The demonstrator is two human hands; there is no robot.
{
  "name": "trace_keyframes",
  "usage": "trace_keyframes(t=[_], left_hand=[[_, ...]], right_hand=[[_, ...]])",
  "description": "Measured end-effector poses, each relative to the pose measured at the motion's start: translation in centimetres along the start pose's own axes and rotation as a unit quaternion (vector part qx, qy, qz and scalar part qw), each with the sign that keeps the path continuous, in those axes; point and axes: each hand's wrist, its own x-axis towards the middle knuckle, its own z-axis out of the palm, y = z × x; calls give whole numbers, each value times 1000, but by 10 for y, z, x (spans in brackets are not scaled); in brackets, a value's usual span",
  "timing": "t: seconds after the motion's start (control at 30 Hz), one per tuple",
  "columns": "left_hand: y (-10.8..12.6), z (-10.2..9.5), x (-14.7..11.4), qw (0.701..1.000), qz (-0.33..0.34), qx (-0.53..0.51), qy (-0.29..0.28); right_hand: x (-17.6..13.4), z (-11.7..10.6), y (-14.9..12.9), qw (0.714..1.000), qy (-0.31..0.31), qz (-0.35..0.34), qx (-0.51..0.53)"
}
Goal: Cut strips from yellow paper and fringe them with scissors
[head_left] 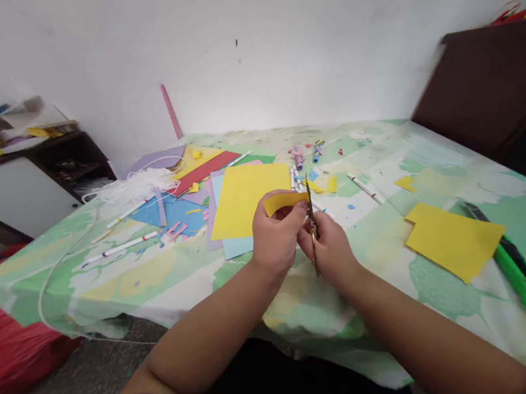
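My left hand (276,232) pinches a small strip of yellow paper (282,202) above the middle of the table. Closed around a pair of scissors (314,226), my right hand (330,243) meets the left one at the strip's right end. The blades point up and away from me, at the strip's edge; whether they are biting into it I cannot tell. Behind my left hand lies a larger yellow sheet (242,200) on top of light blue and purple sheets. A notched piece of yellow paper (454,242) rests to the right of my right arm.
A green utility knife (524,282) lies at the right edge. White string (146,183), a red strip (207,174), blue paper (172,210) and several markers (124,245) are spread at left. A patterned cloth (352,329) covers the table. A dark cabinet (492,86) stands at right.
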Motion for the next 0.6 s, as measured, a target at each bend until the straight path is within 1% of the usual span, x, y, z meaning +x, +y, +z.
trace_keyframes(t=[0.2,0.4,0.6], left_hand=[[0,2,1,998,-9,-61,14],[1,2,-2,997,-13,-77,-2],[0,2,-2,996,-17,-85,-3]], right_hand=[[0,1,1,1000,4,-3,-31],[-2,2,0,999,11,-11,-39],[-3,2,0,998,17,-23,-49]])
